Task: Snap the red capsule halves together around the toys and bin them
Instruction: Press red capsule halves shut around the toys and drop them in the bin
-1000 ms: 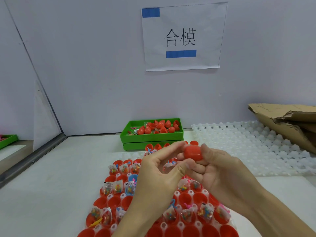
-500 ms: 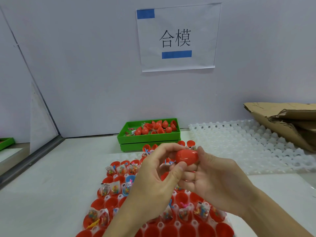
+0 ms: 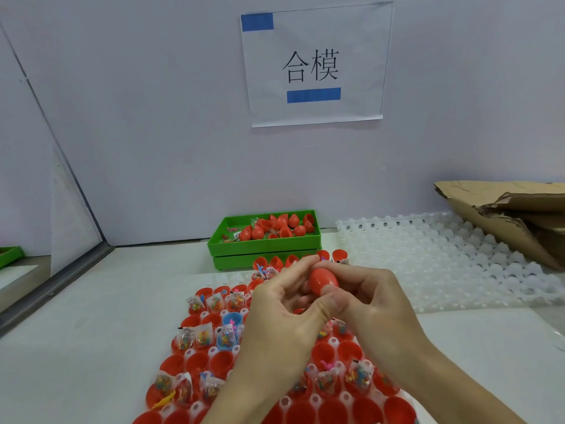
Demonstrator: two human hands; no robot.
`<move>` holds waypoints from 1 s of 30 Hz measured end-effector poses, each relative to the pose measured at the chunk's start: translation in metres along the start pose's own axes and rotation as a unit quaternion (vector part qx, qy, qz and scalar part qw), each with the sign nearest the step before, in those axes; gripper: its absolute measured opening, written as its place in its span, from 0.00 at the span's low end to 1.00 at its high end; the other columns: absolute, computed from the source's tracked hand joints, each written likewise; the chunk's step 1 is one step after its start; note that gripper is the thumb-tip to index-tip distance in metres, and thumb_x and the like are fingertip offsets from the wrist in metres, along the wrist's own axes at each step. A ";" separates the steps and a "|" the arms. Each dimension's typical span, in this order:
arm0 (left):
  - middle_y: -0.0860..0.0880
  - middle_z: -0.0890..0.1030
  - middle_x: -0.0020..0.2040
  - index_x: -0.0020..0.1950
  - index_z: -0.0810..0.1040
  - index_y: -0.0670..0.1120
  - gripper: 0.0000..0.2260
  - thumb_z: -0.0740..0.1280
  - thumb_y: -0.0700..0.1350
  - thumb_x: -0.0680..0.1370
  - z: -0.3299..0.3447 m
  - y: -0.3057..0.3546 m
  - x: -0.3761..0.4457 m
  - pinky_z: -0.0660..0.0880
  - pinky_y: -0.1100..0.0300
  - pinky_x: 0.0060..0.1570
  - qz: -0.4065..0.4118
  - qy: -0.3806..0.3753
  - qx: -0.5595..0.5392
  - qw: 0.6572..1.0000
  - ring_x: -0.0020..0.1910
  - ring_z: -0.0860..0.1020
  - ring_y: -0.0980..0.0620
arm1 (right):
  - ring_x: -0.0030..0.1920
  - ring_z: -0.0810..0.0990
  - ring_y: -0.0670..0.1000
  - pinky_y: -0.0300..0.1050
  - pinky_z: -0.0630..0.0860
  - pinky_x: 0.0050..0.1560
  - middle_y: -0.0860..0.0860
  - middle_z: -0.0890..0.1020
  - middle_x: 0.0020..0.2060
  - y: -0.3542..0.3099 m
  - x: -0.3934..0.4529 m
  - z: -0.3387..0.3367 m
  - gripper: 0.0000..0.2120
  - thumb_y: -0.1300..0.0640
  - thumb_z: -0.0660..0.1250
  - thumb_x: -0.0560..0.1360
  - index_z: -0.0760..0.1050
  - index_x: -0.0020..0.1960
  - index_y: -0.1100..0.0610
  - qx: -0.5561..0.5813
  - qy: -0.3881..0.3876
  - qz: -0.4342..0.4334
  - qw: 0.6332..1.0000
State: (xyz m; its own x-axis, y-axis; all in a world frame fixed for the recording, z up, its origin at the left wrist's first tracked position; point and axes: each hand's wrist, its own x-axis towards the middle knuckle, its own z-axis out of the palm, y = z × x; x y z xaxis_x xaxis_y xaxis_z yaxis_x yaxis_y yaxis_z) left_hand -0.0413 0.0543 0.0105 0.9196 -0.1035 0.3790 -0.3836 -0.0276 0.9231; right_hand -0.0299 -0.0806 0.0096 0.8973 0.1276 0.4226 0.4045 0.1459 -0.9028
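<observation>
Both hands have shifted slightly toward 6 o'clock since the earlier frames, same two-handed pinch on the red capsule (image 3: 323, 282); capsule now looks fully closed, seam not clear from here.

White table (image 3: 91, 332) runs under everything. Nearest, from 6 o'clock up to center: white holder tray (image 3: 315, 400) packed with open red capsule halves (image 3: 322, 351), many holding small bagged toys (image 3: 204, 335); one blue half (image 3: 231, 319) among them.

Left hand (image 3: 275, 325), fingers curled, index tip over the capsule's top, thumb crossing under it and touching the right thumb. Right hand (image 3: 376, 304), fingers curled, thumb pressed on the capsule's lower front, fingers wrapped behind. Capsule sits just above frame center, lifted off the tray, tilted.

Beyond, at 12 o'clock: two stacked green bins (image 3: 263, 249), the top one holding closed red capsules (image 3: 276, 228) plus a few loose bits. At 2 o'clock: empty-celled white tray (image 3: 443, 258) flat on the table. At 3 o'clock, far edge: torn cardboard (image 3: 504, 215). At 9 o'clock: metal-edged divider panel (image 3: 61, 280), another green bin corner (image 3: 10, 255) past it.

Back wall (image 3: 153, 117) pale, with a paper sign (image 3: 315, 65) taped by blue strips, reading 合模.
</observation>
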 end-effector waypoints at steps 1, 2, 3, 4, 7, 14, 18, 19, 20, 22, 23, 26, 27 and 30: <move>0.56 0.85 0.55 0.64 0.78 0.53 0.24 0.75 0.47 0.68 0.000 0.000 0.000 0.80 0.64 0.52 0.006 0.002 0.001 1.000 0.55 0.83 0.56 | 0.45 0.87 0.53 0.38 0.81 0.44 0.56 0.87 0.42 0.000 -0.001 0.001 0.19 0.73 0.65 0.76 0.86 0.49 0.51 -0.005 0.000 -0.009 1.000; 0.57 0.85 0.55 0.62 0.79 0.54 0.21 0.75 0.45 0.69 0.000 0.001 -0.001 0.80 0.64 0.51 0.011 0.003 0.001 1.000 0.55 0.83 0.56 | 0.44 0.87 0.54 0.38 0.81 0.44 0.57 0.87 0.41 0.000 -0.001 0.001 0.18 0.74 0.65 0.75 0.86 0.49 0.53 -0.008 0.000 -0.016 1.000; 0.58 0.85 0.54 0.60 0.79 0.55 0.19 0.75 0.42 0.71 0.000 0.002 -0.001 0.80 0.65 0.50 0.016 0.005 0.002 1.000 0.54 0.83 0.56 | 0.44 0.86 0.56 0.39 0.81 0.44 0.59 0.86 0.41 0.000 -0.001 0.002 0.18 0.74 0.65 0.75 0.86 0.49 0.54 -0.007 -0.001 -0.019 1.000; 0.58 0.85 0.53 0.58 0.80 0.56 0.18 0.75 0.40 0.72 0.001 0.002 -0.002 0.80 0.65 0.49 0.019 0.006 0.004 1.000 0.53 0.84 0.56 | 0.45 0.86 0.57 0.39 0.81 0.44 0.60 0.86 0.41 0.000 -0.002 0.002 0.18 0.74 0.65 0.75 0.85 0.48 0.54 -0.009 0.000 -0.021 1.000; 0.58 0.85 0.53 0.58 0.80 0.55 0.19 0.75 0.37 0.72 0.002 0.003 -0.002 0.79 0.66 0.50 0.025 0.012 0.006 1.000 0.53 0.84 0.57 | 0.45 0.86 0.57 0.39 0.81 0.44 0.59 0.86 0.42 0.000 -0.002 0.003 0.19 0.74 0.65 0.74 0.85 0.48 0.53 -0.020 -0.002 -0.025 0.999; 0.61 0.85 0.50 0.56 0.81 0.57 0.20 0.76 0.50 0.65 -0.006 0.008 0.001 0.77 0.72 0.47 0.049 -0.018 0.042 0.998 0.51 0.83 0.62 | 0.51 0.84 0.62 0.49 0.82 0.51 0.66 0.83 0.50 -0.001 0.007 -0.013 0.14 0.57 0.71 0.74 0.82 0.54 0.66 0.171 -0.067 0.107 0.977; 0.57 0.85 0.50 0.55 0.84 0.58 0.15 0.79 0.50 0.69 -0.008 0.010 0.002 0.79 0.67 0.46 0.075 -0.022 0.101 0.992 0.51 0.83 0.58 | 0.56 0.80 0.66 0.56 0.80 0.59 0.68 0.80 0.53 -0.004 0.006 -0.023 0.24 0.51 0.68 0.74 0.78 0.59 0.71 0.321 -0.131 0.216 0.913; 0.57 0.85 0.49 0.53 0.84 0.58 0.13 0.78 0.50 0.70 -0.007 0.009 0.001 0.80 0.64 0.47 0.084 -0.010 0.124 0.989 0.51 0.83 0.57 | 0.55 0.82 0.63 0.54 0.80 0.57 0.66 0.81 0.52 -0.003 0.006 -0.023 0.22 0.51 0.66 0.75 0.80 0.58 0.69 0.325 -0.148 0.218 0.908; 0.57 0.85 0.49 0.52 0.83 0.57 0.12 0.76 0.49 0.70 -0.005 0.009 0.001 0.80 0.62 0.48 0.091 0.001 0.138 0.986 0.52 0.83 0.56 | 0.53 0.83 0.60 0.52 0.80 0.55 0.65 0.82 0.50 -0.003 0.005 -0.023 0.21 0.50 0.65 0.76 0.80 0.58 0.67 0.323 -0.157 0.217 0.908; 0.59 0.84 0.48 0.50 0.82 0.56 0.11 0.76 0.49 0.70 -0.004 0.007 0.001 0.80 0.61 0.51 0.099 0.028 0.150 0.983 0.52 0.82 0.57 | 0.50 0.84 0.58 0.50 0.81 0.53 0.63 0.83 0.49 -0.001 0.006 -0.020 0.23 0.47 0.64 0.78 0.81 0.58 0.65 0.303 -0.146 0.221 0.915; 0.60 0.84 0.48 0.50 0.82 0.56 0.11 0.78 0.48 0.70 -0.004 0.007 0.001 0.79 0.63 0.52 0.105 0.047 0.157 0.981 0.52 0.82 0.59 | 0.48 0.84 0.57 0.50 0.81 0.52 0.62 0.84 0.47 0.000 0.007 -0.018 0.23 0.45 0.63 0.79 0.81 0.57 0.65 0.279 -0.124 0.217 0.927; 0.62 0.83 0.45 0.48 0.80 0.56 0.13 0.80 0.46 0.68 -0.006 0.006 0.002 0.78 0.68 0.49 0.135 0.115 0.203 0.963 0.48 0.82 0.62 | 0.42 0.85 0.55 0.46 0.81 0.43 0.60 0.85 0.44 0.001 0.010 -0.015 0.19 0.48 0.67 0.73 0.82 0.53 0.62 0.141 -0.011 0.152 0.978; 0.62 0.83 0.44 0.47 0.79 0.56 0.14 0.80 0.47 0.68 -0.006 0.006 0.002 0.77 0.70 0.47 0.146 0.133 0.223 0.955 0.46 0.82 0.63 | 0.43 0.86 0.55 0.46 0.81 0.44 0.59 0.85 0.45 0.001 0.010 -0.014 0.17 0.49 0.68 0.72 0.82 0.54 0.60 0.086 0.013 0.120 0.989; 0.61 0.82 0.39 0.46 0.76 0.59 0.16 0.80 0.47 0.67 -0.006 0.004 0.002 0.75 0.75 0.42 0.167 0.149 0.274 0.935 0.43 0.81 0.65 | 0.49 0.86 0.53 0.48 0.83 0.48 0.53 0.87 0.48 0.001 0.004 -0.010 0.14 0.54 0.72 0.71 0.82 0.57 0.52 -0.020 0.010 0.045 0.999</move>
State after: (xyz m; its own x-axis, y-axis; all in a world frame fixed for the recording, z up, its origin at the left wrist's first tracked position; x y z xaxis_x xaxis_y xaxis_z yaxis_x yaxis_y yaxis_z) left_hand -0.0407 0.0596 0.0150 0.6918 0.0829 0.7173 -0.5646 -0.5573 0.6089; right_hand -0.0242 -0.0896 0.0101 0.9335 0.1197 0.3380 0.3282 0.0945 -0.9399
